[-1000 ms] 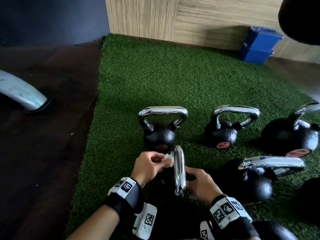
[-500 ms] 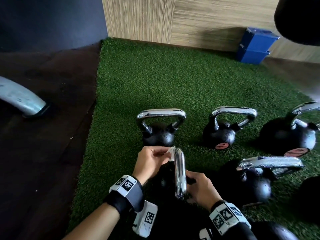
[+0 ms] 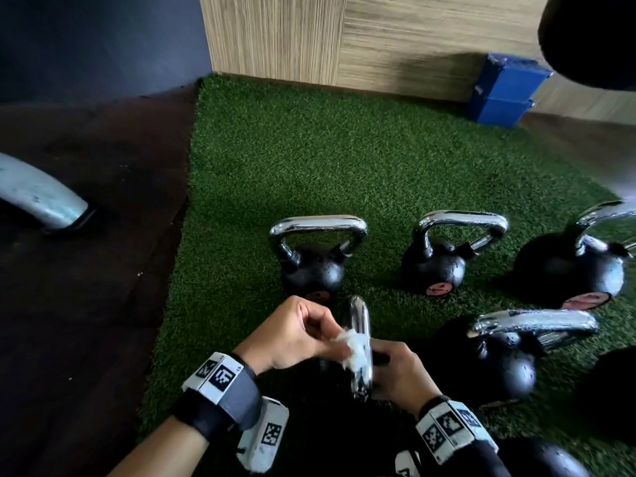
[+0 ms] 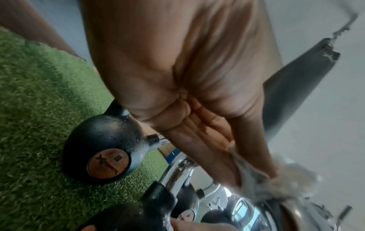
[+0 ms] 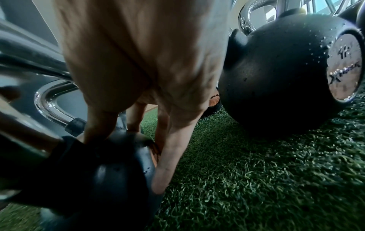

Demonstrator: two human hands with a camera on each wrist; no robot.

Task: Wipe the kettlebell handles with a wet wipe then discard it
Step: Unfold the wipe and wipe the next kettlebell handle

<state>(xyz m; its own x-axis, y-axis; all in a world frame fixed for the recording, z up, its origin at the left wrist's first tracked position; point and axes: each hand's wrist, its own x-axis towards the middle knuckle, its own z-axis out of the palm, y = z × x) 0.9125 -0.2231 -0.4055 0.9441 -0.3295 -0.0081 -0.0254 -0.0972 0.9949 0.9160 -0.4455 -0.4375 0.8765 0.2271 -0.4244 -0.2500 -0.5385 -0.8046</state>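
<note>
The nearest kettlebell stands edge-on to me, its chrome handle (image 3: 360, 315) (image 4: 247, 207) rising between my hands. My left hand (image 3: 296, 335) (image 4: 187, 78) pinches a crumpled white wet wipe (image 3: 354, 346) (image 4: 276, 184) against the middle of that handle's left side. Just right of the handle, my right hand (image 3: 399, 370) (image 5: 138, 62) grips the kettlebell's black ball (image 5: 118, 171), thumb on one side and fingers on the other. In the head view that ball is hidden under my hands.
Several other black kettlebells stand on the green turf (image 3: 309, 160): back left (image 3: 316, 266), back middle (image 3: 437, 266), back right (image 3: 578, 270), one close on the right (image 3: 509, 356). Blue blocks (image 3: 506, 91) sit by the wooden wall. Dark floor and a grey curved leg (image 3: 38, 197) lie left.
My left hand has slid the wipe from the handle's far end towards me, to about the middle of the handle. The right hand has stayed on the kettlebell.
</note>
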